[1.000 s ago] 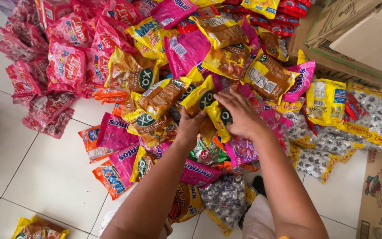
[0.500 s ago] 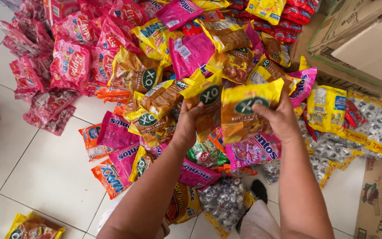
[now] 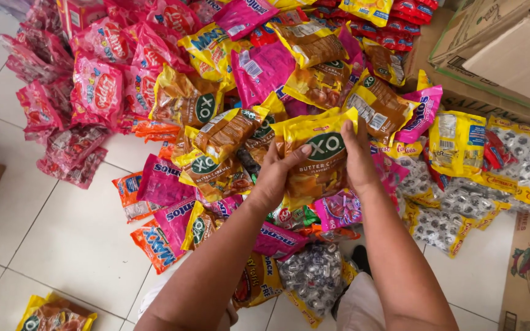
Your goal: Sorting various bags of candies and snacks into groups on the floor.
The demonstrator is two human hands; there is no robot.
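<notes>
Both hands hold one shiny yellow plastic candy bag (image 3: 319, 160) standing tall above the big candy pile (image 3: 216, 92), left hand (image 3: 275, 178) squeezing its left edge, right hand (image 3: 358, 160) its right edge.

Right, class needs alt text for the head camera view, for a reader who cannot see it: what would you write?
Two bare hands, left hand and right hand, hold up a yellow bag of caramel candies by its sides above a big heap of pink, yellow and red candy bags on a white tiled floor. Cardboard boxes stand at the right.
</notes>
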